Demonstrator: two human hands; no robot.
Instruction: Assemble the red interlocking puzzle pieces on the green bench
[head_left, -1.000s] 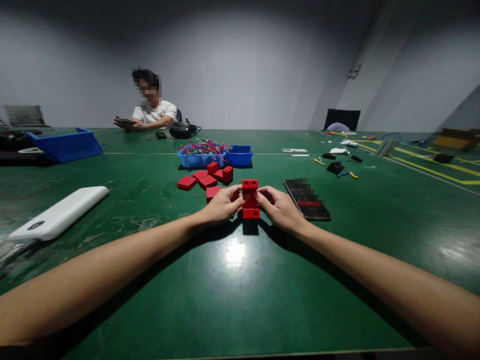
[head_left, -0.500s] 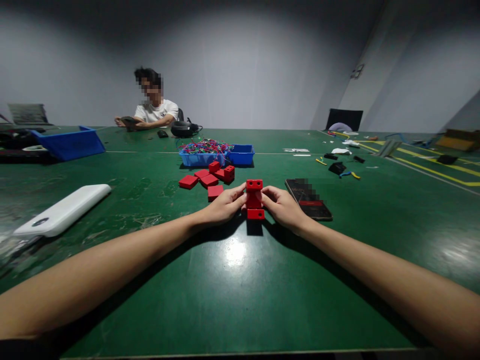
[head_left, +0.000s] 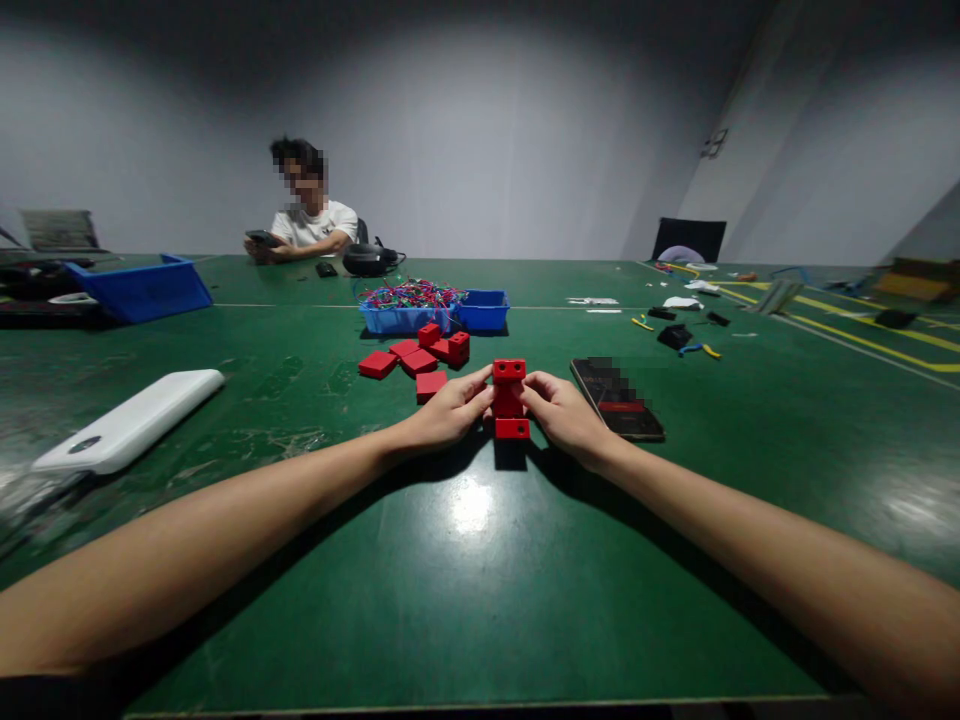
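Between my hands is a red block piece [head_left: 510, 400] with two round holes in its top part and one hole in its lower front part. My left hand [head_left: 452, 408] grips its left side, thumb and fingers closed. From the right, my right hand [head_left: 562, 412] pinches the same piece. Part of its sides is hidden behind my fingers. Beyond my left hand lie several loose red blocks [head_left: 418, 362], one of them close to my fingertips. A dark phone [head_left: 616, 400] lies just right of my right hand.
A blue bin [head_left: 405, 318] full of coloured wires stands behind the blocks, beside another blue bin [head_left: 484, 312]. A white power bank [head_left: 131, 420] lies at left, near a larger blue bin [head_left: 142, 288]. Pliers [head_left: 699, 350] lie at right. Across the table sits a person [head_left: 315, 225].
My hands and the red block piece stay almost exactly where they were. Across the table, the person's hands and the dark object in them have shifted slightly to the right.
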